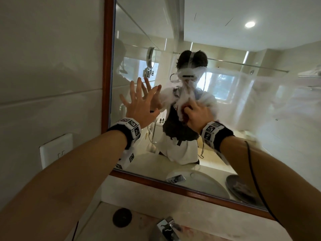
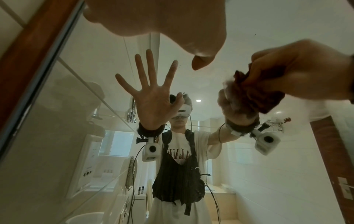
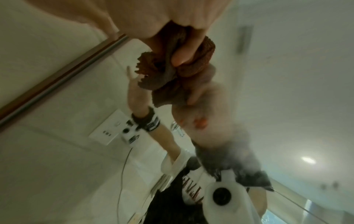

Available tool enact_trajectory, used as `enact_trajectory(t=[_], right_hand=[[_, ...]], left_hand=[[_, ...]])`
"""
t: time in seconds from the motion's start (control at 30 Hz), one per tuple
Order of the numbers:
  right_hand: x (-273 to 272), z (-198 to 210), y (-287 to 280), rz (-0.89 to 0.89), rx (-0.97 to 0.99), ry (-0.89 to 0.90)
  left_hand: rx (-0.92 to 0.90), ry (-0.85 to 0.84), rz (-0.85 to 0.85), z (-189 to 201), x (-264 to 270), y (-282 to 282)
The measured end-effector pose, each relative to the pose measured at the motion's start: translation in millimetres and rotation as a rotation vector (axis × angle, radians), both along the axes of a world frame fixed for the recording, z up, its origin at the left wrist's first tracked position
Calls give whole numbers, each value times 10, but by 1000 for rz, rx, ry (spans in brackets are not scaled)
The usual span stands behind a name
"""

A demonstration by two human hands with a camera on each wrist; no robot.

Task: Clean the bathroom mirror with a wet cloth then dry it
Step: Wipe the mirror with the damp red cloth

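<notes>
Large wood-framed bathroom mirror [image 1: 225, 49] upright on the wall above the pale stone counter [image 1: 139, 188], hazy wet smear across its middle and right. Crumpled reddish-brown cloth [image 3: 172, 66] bunched in the right hand [image 1: 198, 115], fingers curled round it, pressed to the glass at mid-height beside the smear; left hand [image 1: 140, 108] apart, fingers splayed flat against the glass nearer the left frame. Unwiped glass mostly up and to the left of the cloth, so right hand nearer the work, probably still the wet pass.

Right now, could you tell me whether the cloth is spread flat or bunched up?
Bunched up: the cloth is crumpled into folds inside the right hand, whose fingers curl round it.
</notes>
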State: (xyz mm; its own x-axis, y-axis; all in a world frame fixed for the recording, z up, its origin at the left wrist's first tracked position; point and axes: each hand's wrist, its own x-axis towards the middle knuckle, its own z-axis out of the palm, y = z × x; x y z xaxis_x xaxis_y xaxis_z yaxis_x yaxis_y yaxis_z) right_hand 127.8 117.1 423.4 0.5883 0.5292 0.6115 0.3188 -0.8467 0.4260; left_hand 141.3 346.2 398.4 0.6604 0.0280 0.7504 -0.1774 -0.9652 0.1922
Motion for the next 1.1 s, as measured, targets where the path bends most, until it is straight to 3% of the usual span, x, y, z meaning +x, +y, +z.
enact_trajectory(t=[0.17,0.27,0.37,0.5,0.63,0.9,1.1], right_hand=[[11,587,-12,1,205,-117],[136,651,169,32,271,-161],[195,360,481,35,202,-96],[208,-375,871,95,116,29],[179,-773,780,65,53,162],[130,-258,10,31,132,-10],[-59,388,-830,-52,443,-241]], left_hand=[[-24,-14,42,-42,30,110],[-21,-24,60,-56,15,203],[-36,1,69,-116,13,295],[-58,-5,72,-244,55,421],[-35,19,75,-269,72,476],[-11,59,-19,-192,82,22],[2,40,-77,-159,-30,-312]])
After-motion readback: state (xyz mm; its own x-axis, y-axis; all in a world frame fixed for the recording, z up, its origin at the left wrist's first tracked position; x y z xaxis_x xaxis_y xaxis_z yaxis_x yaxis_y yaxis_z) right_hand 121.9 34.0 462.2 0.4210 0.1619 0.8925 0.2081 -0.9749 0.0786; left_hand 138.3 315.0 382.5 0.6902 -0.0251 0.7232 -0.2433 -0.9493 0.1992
